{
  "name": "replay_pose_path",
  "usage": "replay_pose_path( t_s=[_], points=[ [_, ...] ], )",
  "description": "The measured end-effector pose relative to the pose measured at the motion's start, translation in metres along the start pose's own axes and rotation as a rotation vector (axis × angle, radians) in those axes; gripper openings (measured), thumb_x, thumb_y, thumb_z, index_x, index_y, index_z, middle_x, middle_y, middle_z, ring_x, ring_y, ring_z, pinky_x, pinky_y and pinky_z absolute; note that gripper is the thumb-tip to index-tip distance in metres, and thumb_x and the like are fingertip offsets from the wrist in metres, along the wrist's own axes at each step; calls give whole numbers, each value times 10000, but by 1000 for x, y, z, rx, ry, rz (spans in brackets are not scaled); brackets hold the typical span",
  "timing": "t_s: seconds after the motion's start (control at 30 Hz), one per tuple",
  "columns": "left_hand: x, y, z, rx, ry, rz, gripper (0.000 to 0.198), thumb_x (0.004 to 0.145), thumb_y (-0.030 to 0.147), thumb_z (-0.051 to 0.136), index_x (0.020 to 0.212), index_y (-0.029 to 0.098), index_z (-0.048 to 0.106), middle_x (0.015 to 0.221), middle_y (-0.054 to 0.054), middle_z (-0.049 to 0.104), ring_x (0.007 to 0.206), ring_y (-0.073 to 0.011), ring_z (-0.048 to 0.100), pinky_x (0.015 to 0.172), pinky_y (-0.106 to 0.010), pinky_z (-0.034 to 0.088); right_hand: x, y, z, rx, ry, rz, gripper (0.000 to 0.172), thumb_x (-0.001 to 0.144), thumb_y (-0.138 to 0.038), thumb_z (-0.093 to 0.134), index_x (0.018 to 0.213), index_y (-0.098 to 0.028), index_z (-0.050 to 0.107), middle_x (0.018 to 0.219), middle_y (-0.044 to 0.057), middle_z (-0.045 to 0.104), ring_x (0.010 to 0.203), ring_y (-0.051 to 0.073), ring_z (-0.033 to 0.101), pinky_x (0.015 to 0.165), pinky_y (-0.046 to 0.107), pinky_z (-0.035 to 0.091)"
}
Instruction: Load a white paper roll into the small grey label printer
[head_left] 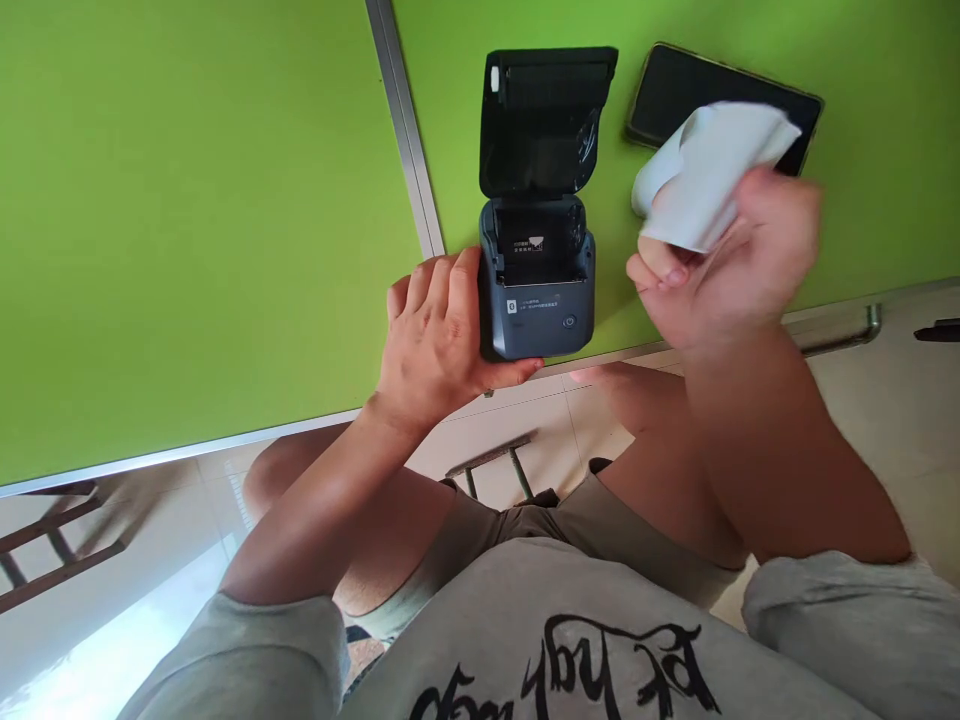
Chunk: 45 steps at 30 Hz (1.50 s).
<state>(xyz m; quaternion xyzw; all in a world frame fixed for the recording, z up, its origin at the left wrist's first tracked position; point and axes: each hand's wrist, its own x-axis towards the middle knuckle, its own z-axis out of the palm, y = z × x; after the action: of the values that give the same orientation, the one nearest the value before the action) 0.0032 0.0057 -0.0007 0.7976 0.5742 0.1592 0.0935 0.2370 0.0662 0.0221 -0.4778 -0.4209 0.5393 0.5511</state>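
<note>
A small dark blue-grey label printer [536, 330] stands near the table's front edge. Its black lid [540, 140] is swung back, and no roll shows inside the compartment. My left hand [439, 330] grips the printer's left side, with the thumb along its front edge. To the right of the printer, my right hand [750, 255] is closed on a roll of white paper [716, 170], held up off the table. A loose flap of the paper hangs over the fingers. Motion blurs this hand slightly.
A dark phone [679, 85] lies behind the paper roll, partly covered by it. The green table [225, 200] has a metal seam strip [405, 120] left of the printer. Along the front runs a metal edge, with a bent metal bar [840, 342] at right.
</note>
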Motion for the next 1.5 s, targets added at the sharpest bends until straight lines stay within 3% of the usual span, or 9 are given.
replay_pose_path(
  t_s=[0.13, 0.33, 0.47, 0.73, 0.9, 1.0, 1.17, 1.27, 1.5],
  points=[
    [1, 0, -2, -33, -18, -9, 1252, 714, 1083, 327, 1484, 106, 478, 1344, -257, 648, 1229, -449, 598, 1047, -522, 424, -2, 18, -7, -350, 179, -232, 295, 697, -401, 767, 787, -276, 515, 735, -25, 515, 605, 141, 434, 536, 310, 369],
    [2, -1, -3, -48, -14, -3, 1201, 726, 1058, 396, 1481, 126, 467, 1328, -247, 645, 1231, -451, 591, 1034, -535, 420, -3, 24, -19, -1046, 11, -403, 251, 876, -362, 728, 827, -270, 500, 851, 37, 628, 852, 240, 611, 889, 457, 538],
    [2, 0, -3, -38, -5, 1, 1190, 726, 1058, 396, 1471, 133, 473, 1305, -237, 653, 1216, -444, 598, 1020, -527, 423, -3, 25, -25, -1074, -30, -501, 200, 904, -357, 689, 1018, -298, 536, 1079, 53, 698, 995, 272, 682, 910, 476, 566],
    [1, 1, -4, -29, 8, 14, 1170, 764, 1033, 384, 1467, 102, 480, 1294, -248, 656, 1182, -435, 610, 1018, -526, 432, -9, 20, -24, -1009, -138, -588, 562, 857, -188, 632, 1365, -355, 456, 1287, 51, 708, 1103, 273, 707, 945, 492, 591],
    [0, 0, 0, 21, 46, 53, 1194, 778, 1034, 341, 1459, 62, 475, 1294, -273, 658, 1165, -446, 618, 995, -532, 440, 8, 10, -37, -832, 141, -974, 306, 838, -266, 590, 1143, -276, 564, 1060, 64, 592, 968, 238, 634, 745, 414, 539],
    [-1, 0, 1, 21, 45, 51, 1187, 778, 1031, 350, 1460, 68, 476, 1302, -271, 659, 1181, -451, 615, 1008, -534, 435, 26, 20, -52, -843, 280, -890, 331, 833, -197, 567, 1152, -273, 527, 1072, 43, 544, 875, 168, 603, 711, 360, 494],
    [0, 0, 0, 1, 22, 27, 1183, 780, 1028, 350, 1474, 77, 467, 1320, -268, 654, 1200, -451, 606, 1026, -537, 429, 46, 41, -64, -975, 202, -617, 616, 670, -70, 690, 1207, -297, 489, 1177, 49, 626, 967, 190, 627, 762, 351, 529],
    [0, 0, 0, -6, 10, 11, 1185, 761, 1038, 365, 1476, 99, 467, 1334, -260, 651, 1215, -456, 599, 1031, -541, 425, 49, 42, -60, -994, 120, -596, 623, 665, -87, 725, 1188, -307, 467, 1197, 29, 655, 1021, 208, 628, 925, 406, 535],
    [0, 1, 0, -17, 31, 9, 1172, 730, 1052, 395, 1466, 143, 476, 1307, -239, 672, 1192, -443, 614, 1022, -530, 433, 45, 36, -53, -983, 92, -594, 621, 657, 17, 584, 1167, -319, 478, 1159, 33, 658, 1028, 218, 616, 941, 392, 511]
  ],
)
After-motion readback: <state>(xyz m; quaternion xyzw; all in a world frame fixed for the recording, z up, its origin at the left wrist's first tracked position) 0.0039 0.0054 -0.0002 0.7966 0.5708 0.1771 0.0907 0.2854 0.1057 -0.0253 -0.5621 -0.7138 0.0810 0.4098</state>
